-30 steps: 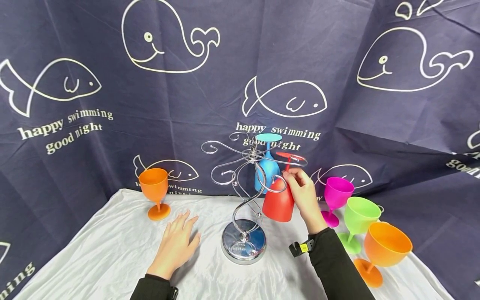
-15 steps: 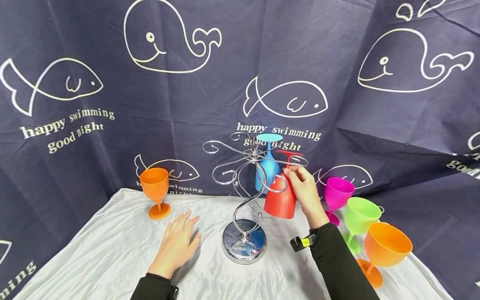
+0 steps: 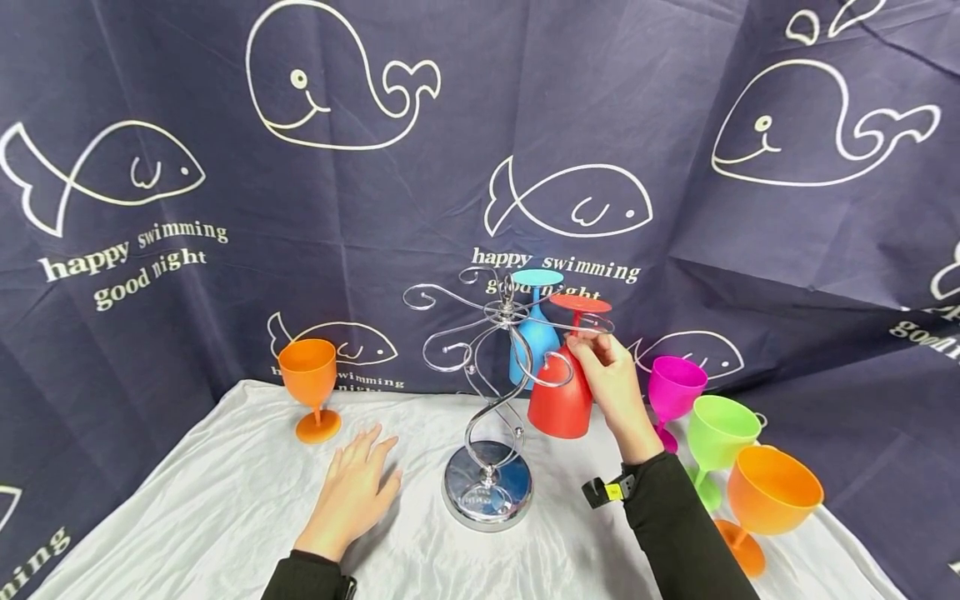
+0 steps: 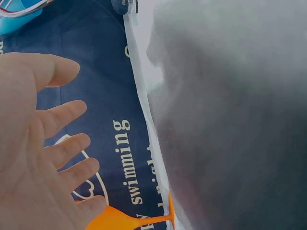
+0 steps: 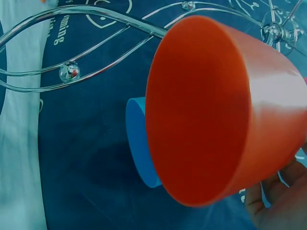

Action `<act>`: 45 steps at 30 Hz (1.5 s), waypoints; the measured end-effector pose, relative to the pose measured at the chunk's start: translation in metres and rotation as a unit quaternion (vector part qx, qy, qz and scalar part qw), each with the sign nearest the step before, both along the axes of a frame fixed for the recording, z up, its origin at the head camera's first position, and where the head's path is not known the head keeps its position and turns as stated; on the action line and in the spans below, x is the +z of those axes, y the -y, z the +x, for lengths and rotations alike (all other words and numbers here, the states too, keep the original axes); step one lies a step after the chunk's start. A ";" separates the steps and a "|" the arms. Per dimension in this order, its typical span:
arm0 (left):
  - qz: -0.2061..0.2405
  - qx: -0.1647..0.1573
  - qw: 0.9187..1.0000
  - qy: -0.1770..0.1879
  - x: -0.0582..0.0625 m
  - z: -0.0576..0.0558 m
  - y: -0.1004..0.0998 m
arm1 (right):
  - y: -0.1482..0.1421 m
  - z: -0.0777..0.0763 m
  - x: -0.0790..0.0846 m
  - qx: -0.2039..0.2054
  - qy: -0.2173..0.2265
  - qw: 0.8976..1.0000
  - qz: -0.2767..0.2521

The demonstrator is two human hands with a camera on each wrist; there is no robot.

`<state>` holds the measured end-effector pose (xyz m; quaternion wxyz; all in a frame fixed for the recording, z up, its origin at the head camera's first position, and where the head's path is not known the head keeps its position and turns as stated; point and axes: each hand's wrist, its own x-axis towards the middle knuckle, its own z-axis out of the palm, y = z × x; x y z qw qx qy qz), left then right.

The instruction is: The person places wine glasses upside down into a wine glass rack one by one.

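Observation:
My right hand [image 3: 617, 387] pinches a red goblet [image 3: 558, 404] near the join of its bowl and stem. The goblet hangs upside down, its foot above the curled right arm of a chrome glass rack [image 3: 487, 504]. Whether it bears on that arm, I cannot tell. In the right wrist view, the red bowl [image 5: 201, 115] opens toward the camera. Just behind it, a blue goblet [image 3: 542, 337] hangs inverted on the rack. My left hand [image 3: 351, 496] is held low over the cloth left of the rack, fingers spread, holding nothing; its palm [image 4: 29, 153] shows in the left wrist view.
An orange goblet [image 3: 309, 375] stands upright at the back left. To the right of my right arm are a magenta goblet [image 3: 677, 387], a green goblet [image 3: 722, 433] and another orange goblet [image 3: 772, 492], all upright. A dark printed curtain [image 3: 420, 200] backs the white cloth [image 3: 217, 500].
The red goblet has risen slightly and come more upright in my right hand, with its foot now higher over the rack's arm. My left hand stays nearly still.

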<state>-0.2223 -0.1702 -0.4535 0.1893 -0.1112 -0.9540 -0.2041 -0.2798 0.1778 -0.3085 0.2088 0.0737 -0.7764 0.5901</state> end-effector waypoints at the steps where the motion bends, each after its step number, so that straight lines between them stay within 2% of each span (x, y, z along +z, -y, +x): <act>1: 0.000 0.000 1.000 0.000 0.000 0.000 0.000 | 0.000 0.001 0.000 0.003 -0.006 1.000 0.005; 5: 0.003 0.000 1.000 -0.001 0.000 -0.001 0.000 | 0.001 0.004 0.000 0.016 -0.028 0.999 0.010; 15: 0.003 -0.002 1.000 0.007 0.000 0.001 0.000 | -0.002 0.011 -0.003 0.027 -0.074 0.996 -0.031; 24: 0.003 -0.004 1.000 0.013 0.000 0.001 0.000 | -0.006 0.013 -0.003 0.033 -0.096 0.994 -0.053; 28: 0.008 -0.006 1.000 0.003 0.000 0.001 0.000 | -0.008 0.014 -0.002 0.030 -0.101 0.993 -0.054; 36: 0.012 -0.009 1.000 -0.019 0.001 0.001 0.000 | -0.012 0.012 -0.001 0.022 -0.111 0.989 -0.091; 45: 0.008 -0.001 1.000 -0.007 0.001 0.000 -0.001 | -0.014 0.008 -0.004 0.018 -0.087 0.994 -0.063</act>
